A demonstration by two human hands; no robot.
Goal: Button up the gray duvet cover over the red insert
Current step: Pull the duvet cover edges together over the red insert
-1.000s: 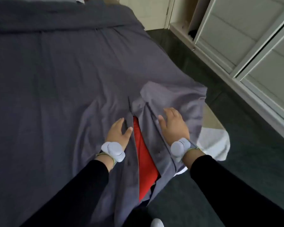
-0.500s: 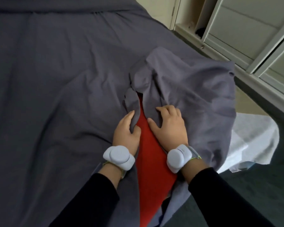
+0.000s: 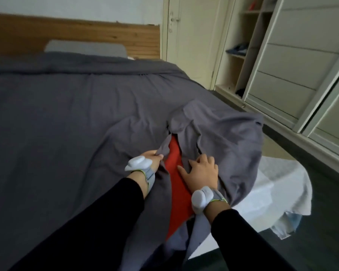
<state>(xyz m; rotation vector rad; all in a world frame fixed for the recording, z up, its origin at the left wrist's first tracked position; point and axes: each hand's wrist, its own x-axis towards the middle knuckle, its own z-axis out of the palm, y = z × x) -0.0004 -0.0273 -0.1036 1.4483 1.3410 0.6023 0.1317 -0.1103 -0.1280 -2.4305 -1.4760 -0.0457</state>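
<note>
- Nearest, two black sleeves (image 3: pixel 90 218) come in from the bottom edge, one on each side of the opening in the cover.
- Each wrist wears a white tracker (image 3: pixel 201 198) on a gray strap.
- The insert (image 3: pixel 177 184) shows red as a long strip in the gap of the cover (image 3: pixel 70 118), running from the near edge of the bed up to a point between the hands.
- The right hand (image 3: pixel 201 172) lies palm down with fingers spread, half on the red strip and half on the right flap of the cover; it is open and presses flat, with nothing pinched that can be seen.
- The left hand (image 3: pixel 152 156) is closed on the left edge of the opening, a fold of gray cloth caught between thumb and fingers, just left of the red.
- Right of the hands the cover is bunched into a loose heap that hangs over the bed's right edge.
- Below that heap a white sheet (image 3: pixel 278 184) covers the mattress corner, above a dark floor (image 3: pixel 321 241).
- Farther off, the cover lies fairly smooth across the whole bed, with a crease line near its far end.
- Beyond it a gray pillow (image 3: pixel 85 48) leans on a wooden headboard (image 3: pixel 76 32).
- On the far right stand a pale door (image 3: pixel 190 28), open shelves (image 3: pixel 241 45) and sliding wardrobe panels (image 3: pixel 294 61).
</note>
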